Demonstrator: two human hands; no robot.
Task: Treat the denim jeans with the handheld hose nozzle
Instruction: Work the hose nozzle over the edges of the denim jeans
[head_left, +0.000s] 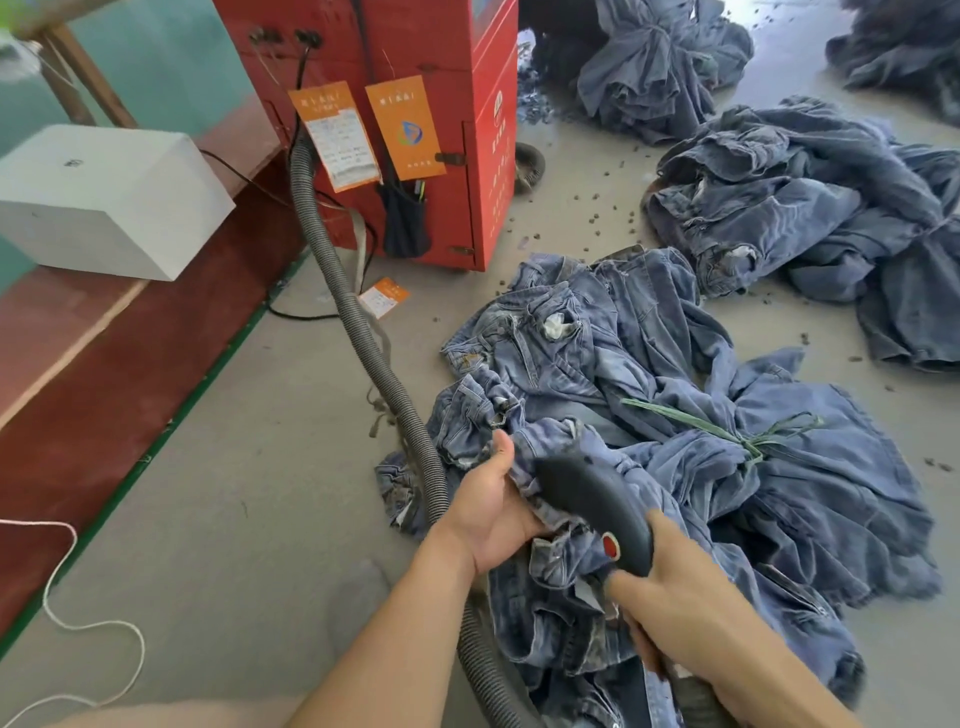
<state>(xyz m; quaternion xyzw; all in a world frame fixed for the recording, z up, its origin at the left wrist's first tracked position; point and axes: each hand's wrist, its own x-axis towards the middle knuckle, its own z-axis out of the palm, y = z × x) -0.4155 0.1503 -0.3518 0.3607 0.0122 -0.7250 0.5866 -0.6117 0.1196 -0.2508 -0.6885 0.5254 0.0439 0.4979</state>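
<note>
From the head camera, a bundle of blue denim jeans (649, 415) lies on the grey floor (234, 467), tied near its middle with a green cord (748, 441). The left hand (493, 504) grips a fold of the denim at the near edge of the bundle, thumb up and fingers curled under the cloth. The right hand (691, 608) is wrapped round the handle of a black nozzle (597, 504), whose tip rests against the denim just beside the left hand. A red oval button sits on the nozzle's handle. A grey ribbed hose (363, 332) runs from under the arms across the floor to a red cabinet (457, 104).

Two orange tags (405, 127) hang on the cabinet front, one with a round blue and green logo; their print and the yellow characters on the cabinet's side are too blurred to read. A third orange tag lies on the floor. A white box (104, 202) sits on a red ledge to the left. More jeans piles (805, 208) lie further back, with dark bits scattered between them.
</note>
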